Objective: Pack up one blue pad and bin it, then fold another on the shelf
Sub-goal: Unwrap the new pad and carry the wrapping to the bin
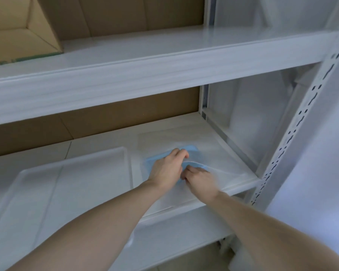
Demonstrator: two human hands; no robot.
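A light blue pad (150,162) lies on the white shelf board (98,147), partly inside a thin clear plastic bag (219,165) spread over the right part of the shelf. My left hand (167,169) rests flat on the pad, fingers curled at its far edge. My right hand (199,178) sits just to the right, pinching the lifted edge of the clear bag. Both hands cover much of the pad. A clear plastic bin (53,184) stands to the left on the same shelf.
A white shelf (145,61) runs above, with an open cardboard box (24,36) at its left. Brown cardboard (110,114) backs the shelves. A perforated white upright (294,137) stands at the right, close to my right arm.
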